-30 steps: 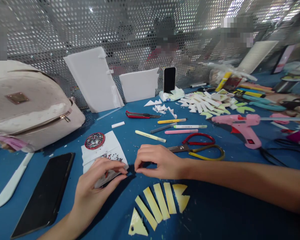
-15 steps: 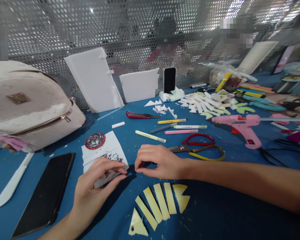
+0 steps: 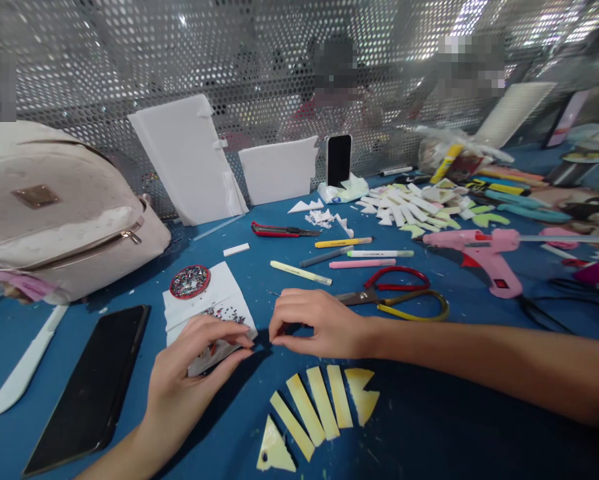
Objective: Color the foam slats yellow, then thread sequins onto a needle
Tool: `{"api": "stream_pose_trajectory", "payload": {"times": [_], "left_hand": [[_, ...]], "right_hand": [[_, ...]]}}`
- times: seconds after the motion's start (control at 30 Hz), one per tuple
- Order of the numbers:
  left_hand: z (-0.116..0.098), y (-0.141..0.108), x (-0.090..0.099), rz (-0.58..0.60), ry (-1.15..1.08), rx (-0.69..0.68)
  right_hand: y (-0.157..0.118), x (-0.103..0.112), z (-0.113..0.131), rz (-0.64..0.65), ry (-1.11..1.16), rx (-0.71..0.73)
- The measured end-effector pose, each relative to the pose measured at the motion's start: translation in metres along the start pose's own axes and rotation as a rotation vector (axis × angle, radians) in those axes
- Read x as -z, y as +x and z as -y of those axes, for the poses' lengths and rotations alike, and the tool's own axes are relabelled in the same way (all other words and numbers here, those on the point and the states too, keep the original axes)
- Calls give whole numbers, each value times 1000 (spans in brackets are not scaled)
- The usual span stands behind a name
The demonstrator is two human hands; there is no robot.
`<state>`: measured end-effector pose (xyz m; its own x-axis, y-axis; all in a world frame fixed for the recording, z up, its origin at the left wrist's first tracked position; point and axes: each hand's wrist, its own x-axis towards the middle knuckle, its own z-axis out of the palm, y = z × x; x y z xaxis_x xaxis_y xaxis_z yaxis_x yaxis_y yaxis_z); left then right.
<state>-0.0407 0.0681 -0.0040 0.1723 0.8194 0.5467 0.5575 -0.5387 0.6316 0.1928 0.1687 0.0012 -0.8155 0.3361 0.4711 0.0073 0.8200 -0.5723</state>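
My left hand [image 3: 194, 367] is at the near edge of a white paper [image 3: 232, 287], thumb and fingertips brought together in a pinch. What they hold, if anything, is too small to make out. Just to its right, my right hand [image 3: 319, 327] is pinched too, its fingertips pointing at the left ones across a narrow gap; I cannot see anything definite in it. On the paper lie a round red-rimmed piece [image 3: 190, 283] full of dark glittery bits and some loose dark flakes [image 3: 229, 313]. Below the hands, yellow strips [image 3: 322, 402], a triangle [image 3: 275, 447] with a hole and a notched tail-like piece [image 3: 362, 395] form a fish shape.
Scissors [image 3: 366, 297] lie behind my right hand, with several markers [image 3: 302, 273] and a red utility knife [image 3: 284, 231] beyond. A pink glue gun [image 3: 494, 257] is at right. At left are a phone [image 3: 89, 387], a white plastic knife [image 3: 26, 363] and a backpack [image 3: 64, 213].
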Motion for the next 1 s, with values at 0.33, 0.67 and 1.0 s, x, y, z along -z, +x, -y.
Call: {"api": "stream_pose_trajectory", "payload": {"times": [0.33, 0.67, 1.0], "left_hand": [[-1, 0, 1, 12, 31, 4], [0, 1, 0, 19, 30, -7], [1, 0, 0, 27, 13, -15]], "right_hand": [[0, 0, 1, -1, 3, -3], [0, 0, 1, -19, 27, -9], [0, 1, 0, -19, 24, -15]]}}
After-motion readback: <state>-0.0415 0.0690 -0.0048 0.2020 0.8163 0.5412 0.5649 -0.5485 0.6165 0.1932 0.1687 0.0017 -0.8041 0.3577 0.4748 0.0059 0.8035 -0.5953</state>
